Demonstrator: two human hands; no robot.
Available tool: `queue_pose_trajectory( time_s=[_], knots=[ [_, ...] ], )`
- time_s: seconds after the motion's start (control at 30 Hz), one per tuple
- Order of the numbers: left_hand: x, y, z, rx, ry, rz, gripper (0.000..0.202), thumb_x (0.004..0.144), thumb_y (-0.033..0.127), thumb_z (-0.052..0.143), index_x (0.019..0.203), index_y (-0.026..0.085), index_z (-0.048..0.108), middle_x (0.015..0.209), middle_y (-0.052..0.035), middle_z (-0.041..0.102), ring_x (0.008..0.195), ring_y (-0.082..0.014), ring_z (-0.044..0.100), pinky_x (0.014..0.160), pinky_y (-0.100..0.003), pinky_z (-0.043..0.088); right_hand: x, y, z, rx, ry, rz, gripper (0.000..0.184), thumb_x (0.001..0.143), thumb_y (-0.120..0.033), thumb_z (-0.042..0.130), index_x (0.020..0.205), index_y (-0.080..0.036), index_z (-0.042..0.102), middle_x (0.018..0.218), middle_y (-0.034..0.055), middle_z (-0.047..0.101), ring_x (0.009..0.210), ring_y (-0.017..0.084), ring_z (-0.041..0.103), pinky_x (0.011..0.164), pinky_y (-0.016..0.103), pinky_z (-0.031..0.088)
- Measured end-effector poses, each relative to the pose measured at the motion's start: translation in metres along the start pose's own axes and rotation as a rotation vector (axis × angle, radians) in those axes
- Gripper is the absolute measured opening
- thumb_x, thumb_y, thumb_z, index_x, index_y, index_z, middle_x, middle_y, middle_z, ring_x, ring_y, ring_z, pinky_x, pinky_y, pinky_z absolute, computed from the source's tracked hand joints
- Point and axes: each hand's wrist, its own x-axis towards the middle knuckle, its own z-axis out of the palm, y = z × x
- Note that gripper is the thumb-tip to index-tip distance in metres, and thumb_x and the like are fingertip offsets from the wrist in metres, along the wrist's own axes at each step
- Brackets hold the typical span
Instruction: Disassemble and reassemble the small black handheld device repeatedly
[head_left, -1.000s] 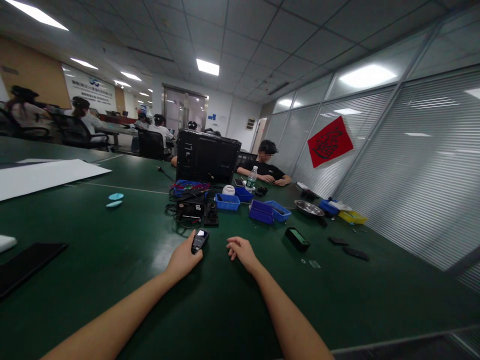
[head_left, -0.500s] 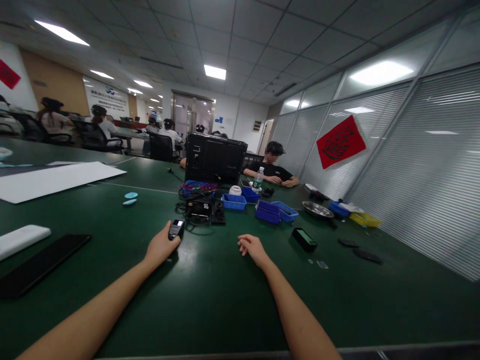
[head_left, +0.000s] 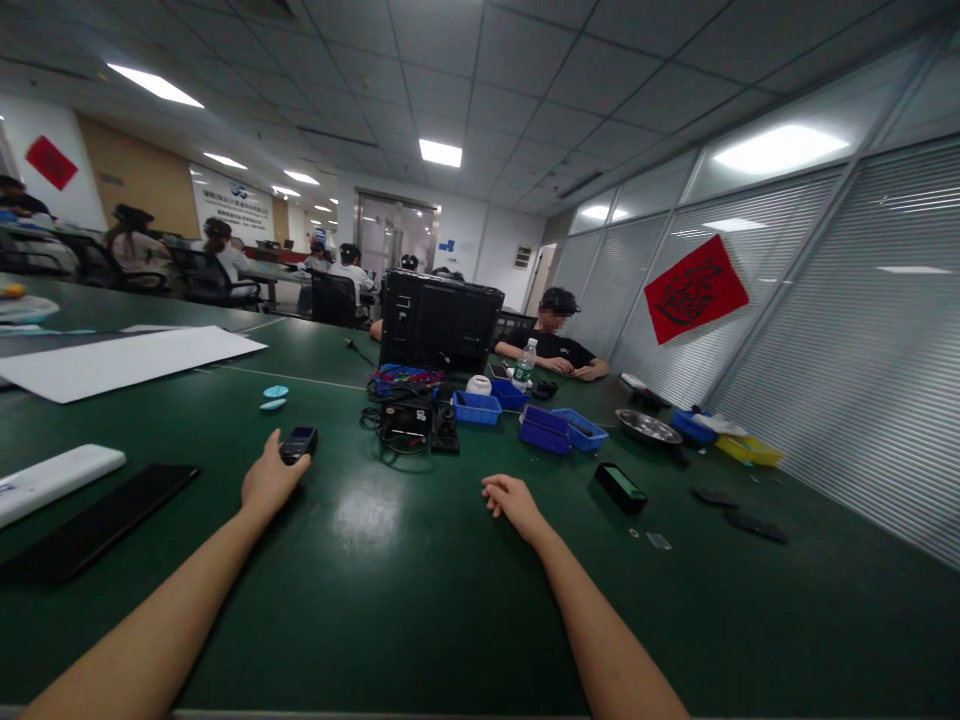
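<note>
My left hand (head_left: 271, 478) is closed around a small black handheld device with a screen (head_left: 300, 443), over the left-middle of the green table. The thumb and fingers grip its sides, and the lower part is hidden in the palm. Beyond it lie two pale blue oval pieces (head_left: 274, 398). My right hand (head_left: 514, 505) rests on the table right of centre, its fingers loosely curled in, and I see nothing in them. The nearest thing on its right is a black open box with a green inside (head_left: 621, 487).
A black monitor (head_left: 442, 318), tangled cables and blue bins (head_left: 477, 407) stand at mid-table. A steel tray (head_left: 648, 427) and a yellow bin (head_left: 750, 450) are at the right. Left lie a white bar (head_left: 60, 482) and black panel (head_left: 105, 520). A person (head_left: 555, 350) sits opposite.
My left hand has moved left with the device, away from the cables. My right hand stays nearly in place. The whole view has shifted slightly.
</note>
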Motion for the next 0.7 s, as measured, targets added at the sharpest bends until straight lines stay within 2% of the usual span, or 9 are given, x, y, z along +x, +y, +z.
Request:
queue_pose_trajectory(
  time_s=[0.17,0.27,0.47,0.7],
  knots=[
    [0.005,-0.005,0.005,0.011,0.096,-0.041,0.077,0.073,0.051,0.043,0.134,0.01,0.023,0.124,-0.016,0.049,0.109,-0.0333,0.049,0.086,-0.041,0.041,0.003,0.004,0.0,-0.004,-0.007,0.006,0.02,0.07,-0.022,0.051,0.086,-0.011,0.058,0.067,0.0011,0.059,0.047,0.007,0.051,0.041,0.019,0.04],
    [0.009,-0.009,0.006,0.005,0.089,-0.096,0.075,0.074,0.05,0.042,0.135,0.01,0.023,0.122,-0.0151,0.052,0.106,-0.033,0.051,0.084,-0.04,0.042,0.004,0.005,0.0,0.006,-0.013,0.017,0.021,0.07,-0.023,0.052,0.087,-0.012,0.058,0.068,0.0011,0.059,0.048,0.008,0.051,0.041,0.018,0.04],
    [0.01,-0.011,0.006,0.018,0.101,-0.08,0.074,0.073,0.05,0.043,0.134,0.011,0.024,0.122,-0.0143,0.052,0.106,-0.0315,0.052,0.081,-0.038,0.043,0.002,0.002,-0.001,-0.024,-0.017,0.028,0.021,0.072,-0.022,0.052,0.088,-0.012,0.058,0.069,0.0008,0.059,0.048,0.007,0.051,0.042,0.017,0.04],
    [0.008,-0.012,0.004,0.072,0.036,-0.086,0.057,0.073,0.051,0.042,0.12,0.017,0.045,0.106,-0.0139,0.062,0.097,-0.0305,0.057,0.073,-0.036,0.045,-0.001,-0.002,-0.002,-0.064,-0.014,0.006,0.021,0.073,-0.021,0.05,0.089,-0.012,0.059,0.067,0.0008,0.059,0.046,0.007,0.049,0.044,0.019,0.041]
  ],
)
